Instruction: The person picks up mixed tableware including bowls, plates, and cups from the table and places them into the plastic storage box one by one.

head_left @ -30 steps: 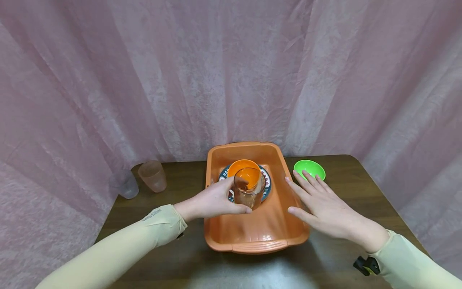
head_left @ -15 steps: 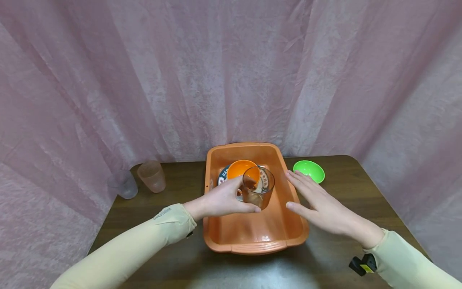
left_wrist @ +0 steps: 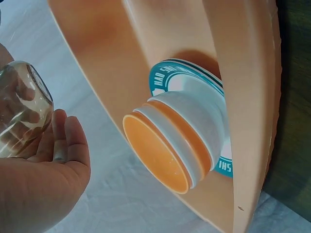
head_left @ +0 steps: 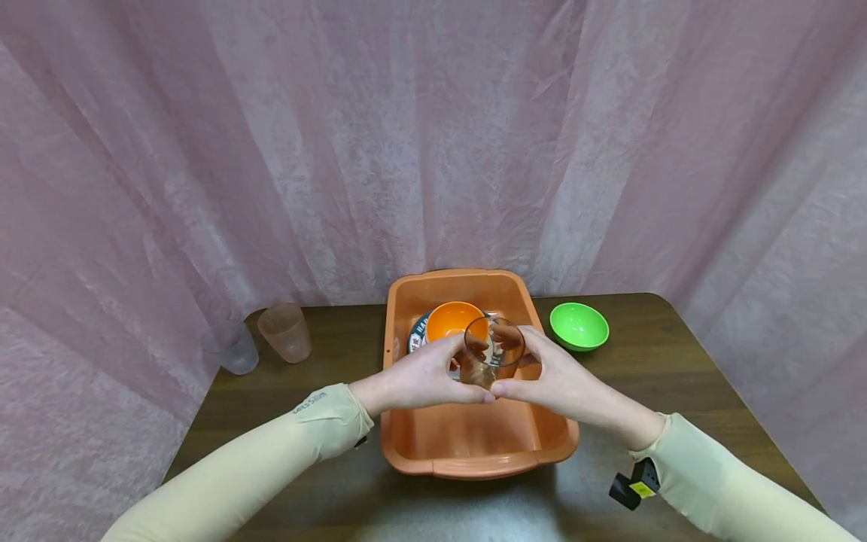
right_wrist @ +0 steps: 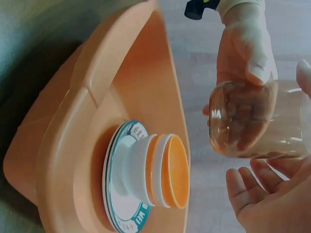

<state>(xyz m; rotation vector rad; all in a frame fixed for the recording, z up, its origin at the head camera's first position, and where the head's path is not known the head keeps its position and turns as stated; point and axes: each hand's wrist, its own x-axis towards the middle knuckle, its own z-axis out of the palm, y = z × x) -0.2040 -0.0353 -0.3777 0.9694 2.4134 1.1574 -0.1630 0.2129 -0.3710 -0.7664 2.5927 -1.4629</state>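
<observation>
A clear amber-tinted drinking glass (head_left: 489, 365) is held upright above the basin. My left hand (head_left: 428, 376) grips its left side, thumb in front and fingers behind. On the other side my right hand (head_left: 565, 382) has its thumb on the front of the glass and its fingers bent around the right side. The right wrist view shows the glass (right_wrist: 243, 119) between the two hands. Below it, stacked orange and white bowls (left_wrist: 158, 153) stand on a plate (left_wrist: 167, 77) with a teal, lettered rim, inside the orange plastic basin (head_left: 474, 444).
A green bowl (head_left: 579, 327) stands on the wooden table (head_left: 650, 339) right of the basin. Two translucent tumblers, a pinkish one (head_left: 286, 333) and a greyish one (head_left: 232, 348), stand at the back left. A pink curtain (head_left: 433, 150) hangs behind the table.
My left hand has carried the glass a little to the right over the basin. My right hand has moved left from near the green bowl and closed around the glass's right side.
</observation>
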